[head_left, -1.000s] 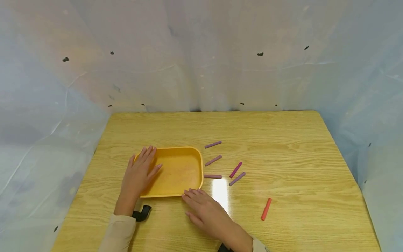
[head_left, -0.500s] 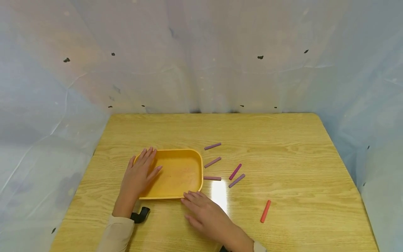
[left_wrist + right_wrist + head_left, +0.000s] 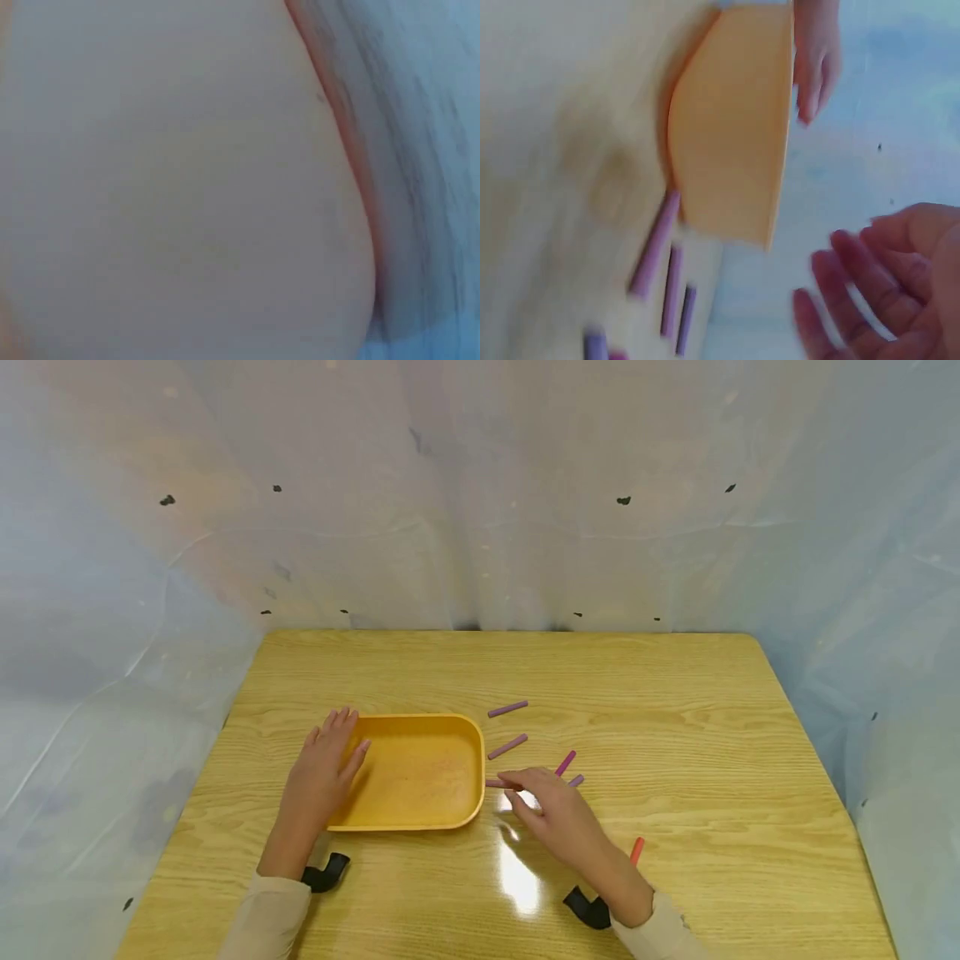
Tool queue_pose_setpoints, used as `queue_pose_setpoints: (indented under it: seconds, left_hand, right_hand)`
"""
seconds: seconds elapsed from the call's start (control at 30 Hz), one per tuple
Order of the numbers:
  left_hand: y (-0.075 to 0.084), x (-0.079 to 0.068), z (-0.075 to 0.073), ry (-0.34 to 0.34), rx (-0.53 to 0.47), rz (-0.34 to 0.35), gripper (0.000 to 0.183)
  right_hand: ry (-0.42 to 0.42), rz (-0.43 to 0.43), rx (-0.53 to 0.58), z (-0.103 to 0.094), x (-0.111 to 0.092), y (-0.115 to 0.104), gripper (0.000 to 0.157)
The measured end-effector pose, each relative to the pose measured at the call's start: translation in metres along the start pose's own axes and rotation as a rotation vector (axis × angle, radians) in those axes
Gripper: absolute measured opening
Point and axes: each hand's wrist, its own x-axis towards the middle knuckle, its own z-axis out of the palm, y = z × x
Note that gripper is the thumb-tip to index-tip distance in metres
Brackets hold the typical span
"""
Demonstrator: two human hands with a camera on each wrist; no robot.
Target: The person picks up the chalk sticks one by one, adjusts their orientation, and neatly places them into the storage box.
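A yellow tray [image 3: 423, 781] lies on the table, a little left of the middle. My left hand [image 3: 318, 777] rests with straight fingers over the tray's left side. Past the right side, my right hand [image 3: 558, 818] hovers with loosely bent fingers close over a mauve chalk stick [image 3: 496, 783]. In the right wrist view that chalk stick [image 3: 655, 244] lies against the tray wall, and the fingertips [image 3: 844, 244] are apart with nothing between them. A magenta chalk stick [image 3: 566, 762] and a purple one [image 3: 576, 781] are partly hidden behind the right hand.
Two more mauve chalk sticks, a middle one [image 3: 508, 747] and a far one [image 3: 508, 708], lie right of the tray. A red chalk stick [image 3: 637, 850] shows partly behind the right forearm. Pale sheeting [image 3: 465, 510] surrounds the wooden table [image 3: 675, 710]. The left wrist view is mostly blurred.
My right hand has left the tray's front right corner and moved right and up, over the nearest mauve chalk stick. My left hand has shifted slightly left along the tray.
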Motion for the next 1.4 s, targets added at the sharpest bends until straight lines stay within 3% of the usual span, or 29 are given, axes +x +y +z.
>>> queue_pose_setpoints:
  seconds: [0.2, 0.53, 0.87, 1.4]
  left_hand:
    - [-0.001, -0.012, -0.007, 0.017, -0.019, -0.027, 0.069]
    - [0.0, -0.045, -0.011, -0.048, 0.053, -0.061, 0.103]
    - [-0.005, -0.07, -0.006, -0.122, 0.029, -0.141, 0.112]
    - [-0.003, -0.071, -0.004, -0.164, -0.038, -0.18, 0.114]
  right_hand:
    - [-0.143, 0.127, -0.054, -0.015, 0.007, 0.027, 0.024]
    - [-0.275, 0.078, -0.137, -0.006, 0.02, 0.046, 0.02]
    - [-0.332, 0.085, -0.13, 0.015, 0.031, 0.054, 0.016]
    - [-0.381, 0.149, -0.116, 0.024, 0.038, 0.058, 0.009]
